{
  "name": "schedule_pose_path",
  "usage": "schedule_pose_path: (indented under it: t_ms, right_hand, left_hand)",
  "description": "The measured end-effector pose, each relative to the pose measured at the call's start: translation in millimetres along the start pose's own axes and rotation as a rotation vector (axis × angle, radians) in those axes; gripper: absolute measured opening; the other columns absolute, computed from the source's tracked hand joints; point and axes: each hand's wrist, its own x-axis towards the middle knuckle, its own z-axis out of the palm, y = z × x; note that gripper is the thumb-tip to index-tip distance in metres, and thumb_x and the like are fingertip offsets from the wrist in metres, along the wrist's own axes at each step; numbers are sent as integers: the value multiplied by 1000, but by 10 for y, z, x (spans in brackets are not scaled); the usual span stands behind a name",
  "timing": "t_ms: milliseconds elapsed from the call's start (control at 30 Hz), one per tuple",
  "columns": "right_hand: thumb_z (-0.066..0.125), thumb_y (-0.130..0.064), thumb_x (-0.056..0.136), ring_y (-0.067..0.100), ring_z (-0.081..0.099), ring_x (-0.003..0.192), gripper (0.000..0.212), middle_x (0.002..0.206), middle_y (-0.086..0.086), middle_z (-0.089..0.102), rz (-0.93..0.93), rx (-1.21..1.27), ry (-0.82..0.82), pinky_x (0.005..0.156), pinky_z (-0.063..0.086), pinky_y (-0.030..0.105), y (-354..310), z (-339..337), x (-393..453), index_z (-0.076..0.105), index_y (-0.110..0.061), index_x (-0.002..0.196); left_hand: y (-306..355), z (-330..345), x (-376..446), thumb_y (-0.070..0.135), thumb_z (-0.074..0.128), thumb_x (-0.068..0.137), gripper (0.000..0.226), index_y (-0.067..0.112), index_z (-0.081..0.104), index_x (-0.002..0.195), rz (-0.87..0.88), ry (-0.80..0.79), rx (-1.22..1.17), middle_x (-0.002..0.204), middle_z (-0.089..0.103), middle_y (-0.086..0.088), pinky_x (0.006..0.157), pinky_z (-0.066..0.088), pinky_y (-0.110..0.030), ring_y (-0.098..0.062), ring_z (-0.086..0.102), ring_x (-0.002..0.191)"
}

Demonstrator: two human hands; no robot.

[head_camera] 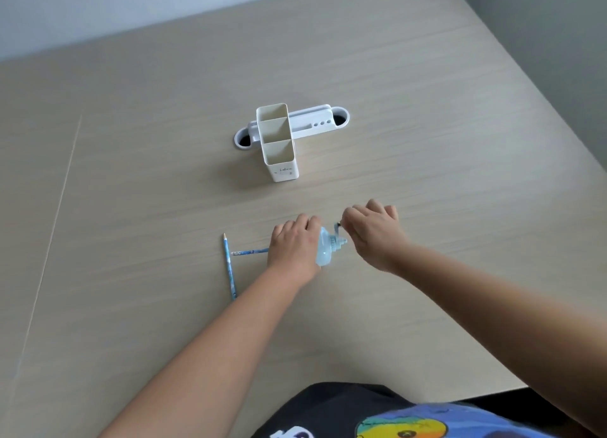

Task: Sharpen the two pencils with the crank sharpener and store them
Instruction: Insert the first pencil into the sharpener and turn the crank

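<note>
A pale blue crank sharpener (325, 252) stands on the wooden table (131, 174). My left hand (294, 245) grips its body from the left. My right hand (372, 232) pinches the dark knob of the crank at the sharpener's right. One blue pencil (249, 251) lies level, its right end hidden under my left hand toward the sharpener. A second blue pencil (229, 266) lies loose on the table to the left, its sharpened tip pointing away from me. A white pencil holder (279, 142) with three open compartments stands farther back.
Behind the holder a white cable-slot fitting (323, 120) is set in the tabletop. The table's right edge runs diagonally past my right arm, and its near edge is by my torso.
</note>
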Motion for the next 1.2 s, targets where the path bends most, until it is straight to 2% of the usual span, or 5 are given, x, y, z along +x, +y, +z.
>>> schedule_pose_path:
  t_ms: [200, 567, 767, 1000, 1200]
  right_hand:
    - [34, -31, 97, 29, 40, 109, 25, 110, 3, 55, 19, -325, -344, 88, 27, 39, 147, 292, 75, 50, -21, 113]
    - [15, -48, 92, 28, 47, 97, 45, 94, 2, 60, -121, -348, -317, 79, 27, 36, 162, 257, -280, 49, -23, 105]
    - [36, -55, 91, 23, 60, 80, 41, 94, -4, 65, 101, -94, -227, 73, 36, 34, 80, -89, -286, 42, -27, 121]
    - [56, -57, 81, 25, 43, 119, 69, 134, 2, 41, -98, 142, -181, 94, 44, 38, -318, 6, -55, 30, -30, 139]
    - [60, -51, 83, 28, 44, 115, 73, 134, 3, 40, -102, 139, -219, 95, 43, 42, -423, 323, 52, 26, -28, 143]
  left_hand:
    - [40, 3, -44, 24, 80, 60, 69, 19, 40, 117, -29, 15, 7, 112, 49, 0, 86, 35, -31, -22, 51, 98]
    - [22, -65, -38, 32, 81, 59, 83, 24, 33, 125, 2, -26, -29, 122, 48, 2, 94, 33, -32, -21, 49, 108]
    - [-201, -395, -228, 58, 78, 50, 128, 42, -9, 143, 56, -90, -196, 155, 17, 3, 116, -9, -52, -19, 0, 146]
    - [-792, -348, -443, 46, 49, 90, 58, 38, 27, 143, -76, -81, -136, 153, 24, 20, 110, -19, -55, -16, -12, 145]
    - [-812, -176, -490, 38, 47, 96, 24, 46, 63, 112, -93, 104, -155, 109, 68, 19, 104, -21, -48, -16, 24, 141]
